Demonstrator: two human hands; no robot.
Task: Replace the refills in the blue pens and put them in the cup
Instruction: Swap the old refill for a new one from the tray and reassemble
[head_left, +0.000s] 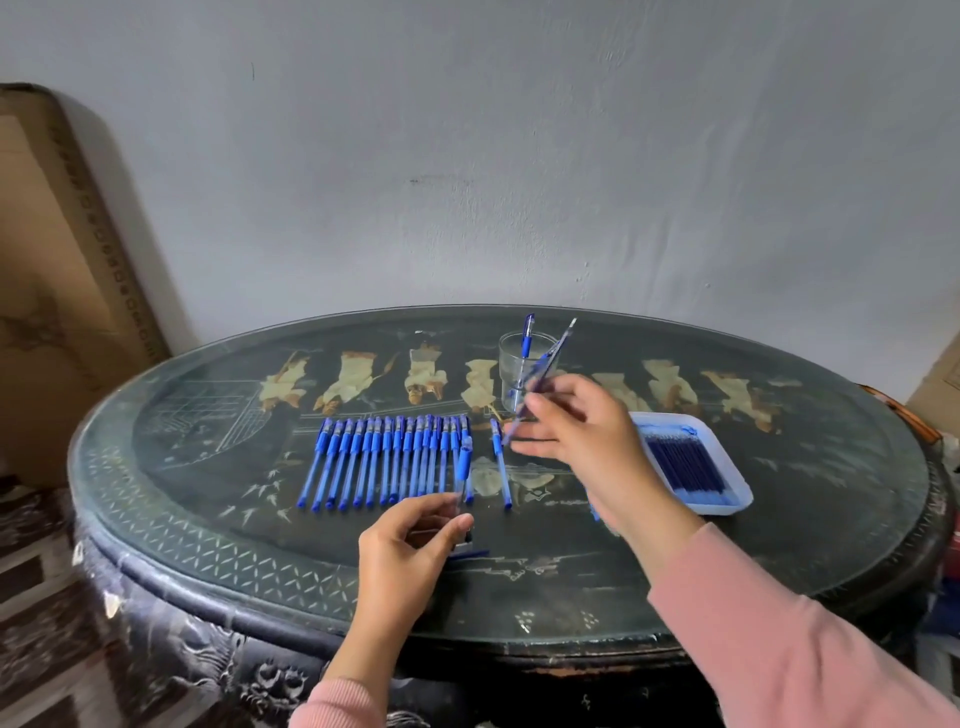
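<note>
Holding: the right hand (576, 421) grips a blue pen (543, 376) between thumb and fingers; the pen is tilted, its upper end reaching over the rim of the cup (511, 374)
Left hand: the left hand (410, 545) pinches a clear pen barrel (464, 478) with a blue grip; the barrel stands almost upright, just above the desk (208, 499)
Cup: a clear glass, standing upright on the far side of the desk; one blue pen with cap (528, 338) stands already inside, leaning on the wall
Row of pens: many blue pens (384, 457) lie side by side in the middle of the desk, caps toward the wall; one single pen (501, 467) lies apart, to the right of the row
Tray: a white tray (727, 457) lies right of the hands, near the desk edge; dark blue refills (685, 462) lie in it
Small part: a thin blue piece (470, 555) lies on the desk just beside the left hand; I cannot tell what it is
Sleeves: both arms wear pink sleeves (779, 639)
</note>
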